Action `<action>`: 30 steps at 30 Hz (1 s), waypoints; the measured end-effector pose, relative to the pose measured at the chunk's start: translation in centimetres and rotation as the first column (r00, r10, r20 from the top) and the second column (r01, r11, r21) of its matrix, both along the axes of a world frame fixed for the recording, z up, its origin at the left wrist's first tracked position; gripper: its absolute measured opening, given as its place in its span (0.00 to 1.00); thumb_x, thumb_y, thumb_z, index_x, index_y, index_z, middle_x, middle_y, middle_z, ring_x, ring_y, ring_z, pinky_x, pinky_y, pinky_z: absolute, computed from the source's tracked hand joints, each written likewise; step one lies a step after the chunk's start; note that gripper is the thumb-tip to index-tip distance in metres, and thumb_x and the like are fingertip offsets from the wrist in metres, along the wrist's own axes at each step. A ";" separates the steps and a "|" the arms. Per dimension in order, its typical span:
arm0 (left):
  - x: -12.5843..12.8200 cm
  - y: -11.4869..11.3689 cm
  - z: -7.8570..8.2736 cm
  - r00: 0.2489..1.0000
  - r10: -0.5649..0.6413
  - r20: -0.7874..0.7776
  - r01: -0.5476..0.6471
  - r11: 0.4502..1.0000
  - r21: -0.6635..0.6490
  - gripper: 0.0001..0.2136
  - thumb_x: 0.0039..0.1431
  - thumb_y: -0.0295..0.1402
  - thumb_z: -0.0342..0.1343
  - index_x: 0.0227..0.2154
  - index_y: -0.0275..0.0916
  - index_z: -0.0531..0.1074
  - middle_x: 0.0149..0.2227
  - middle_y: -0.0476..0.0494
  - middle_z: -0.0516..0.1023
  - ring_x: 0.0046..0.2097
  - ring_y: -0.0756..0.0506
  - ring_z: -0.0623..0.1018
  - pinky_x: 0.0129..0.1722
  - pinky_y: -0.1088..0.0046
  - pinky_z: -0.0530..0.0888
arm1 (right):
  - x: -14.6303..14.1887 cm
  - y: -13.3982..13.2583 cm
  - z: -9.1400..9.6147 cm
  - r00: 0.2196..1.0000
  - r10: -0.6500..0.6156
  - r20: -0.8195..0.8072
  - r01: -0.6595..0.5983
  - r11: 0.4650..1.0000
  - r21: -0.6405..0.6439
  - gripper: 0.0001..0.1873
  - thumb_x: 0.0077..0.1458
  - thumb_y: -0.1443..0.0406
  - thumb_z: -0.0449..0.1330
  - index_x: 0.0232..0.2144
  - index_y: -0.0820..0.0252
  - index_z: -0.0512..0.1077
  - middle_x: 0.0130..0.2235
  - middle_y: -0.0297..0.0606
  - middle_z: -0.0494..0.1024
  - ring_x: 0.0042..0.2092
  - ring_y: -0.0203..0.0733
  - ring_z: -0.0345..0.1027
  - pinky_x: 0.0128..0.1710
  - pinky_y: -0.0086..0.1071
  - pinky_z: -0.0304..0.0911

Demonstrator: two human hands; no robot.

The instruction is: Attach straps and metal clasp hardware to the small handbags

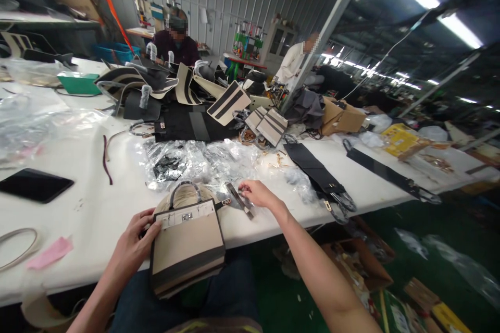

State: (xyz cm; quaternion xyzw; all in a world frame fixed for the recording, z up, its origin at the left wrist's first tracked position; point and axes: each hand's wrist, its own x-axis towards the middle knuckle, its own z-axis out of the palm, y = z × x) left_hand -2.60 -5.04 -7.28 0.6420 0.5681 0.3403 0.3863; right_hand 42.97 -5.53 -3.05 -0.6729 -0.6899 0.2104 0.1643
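Note:
A small beige handbag with dark bands near its base leans against the white table's front edge, over my lap. My left hand grips its left side near the top, fingers curled on the flap. My right hand rests on the table to the bag's right, fingers pinched on a narrow dark strap piece with metal fittings. Crumpled clear plastic wrap lies just behind both hands.
A black tablet and a pink scrap lie at the left. Black straps hang over the right edge. Piled bag panels and cardboard boxes fill the far side, where two other people work. Boxes litter the green floor.

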 end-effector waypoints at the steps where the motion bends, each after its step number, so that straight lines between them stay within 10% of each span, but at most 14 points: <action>1: 0.0 0.0 0.0 1.000 -0.004 -0.001 0.004 1.000 -0.003 0.29 0.59 0.68 0.59 0.39 0.45 0.84 0.63 0.38 0.80 0.67 0.28 0.78 0.66 0.55 0.77 | 0.0 -0.1 -0.2 1.000 -0.010 0.004 0.010 1.000 0.025 0.11 0.65 0.70 0.63 0.45 0.54 0.85 0.41 0.35 0.86 0.41 0.42 0.80 0.43 0.29 0.68; 7: -0.1 0.1 -0.3 1.000 -0.029 0.007 0.029 1.000 -0.012 0.29 0.61 0.67 0.59 0.39 0.44 0.84 0.65 0.37 0.78 0.66 0.29 0.78 0.65 0.55 0.76 | -0.2 0.2 -1.0 0.994 -0.103 0.027 0.097 0.981 0.167 0.13 0.73 0.70 0.56 0.46 0.57 0.81 0.51 0.44 0.82 0.54 0.45 0.76 0.58 0.35 0.67; 13: 0.0 0.2 -0.4 1.000 -0.025 0.013 0.025 1.000 -0.001 0.29 0.60 0.68 0.59 0.39 0.44 0.84 0.64 0.36 0.79 0.66 0.28 0.78 0.65 0.55 0.76 | -1.2 0.3 -0.6 0.994 -0.102 0.030 0.095 0.976 0.197 0.19 0.73 0.70 0.54 0.58 0.53 0.78 0.48 0.39 0.84 0.49 0.44 0.77 0.52 0.32 0.69; 30: 0.5 -0.2 0.6 1.000 -0.001 0.000 0.001 1.000 0.032 0.30 0.58 0.68 0.58 0.36 0.44 0.84 0.61 0.37 0.81 0.61 0.29 0.81 0.63 0.56 0.79 | -1.6 0.0 -1.6 1.000 0.000 0.027 -0.005 0.979 0.204 0.10 0.70 0.66 0.65 0.42 0.51 0.88 0.45 0.37 0.85 0.45 0.42 0.79 0.49 0.32 0.70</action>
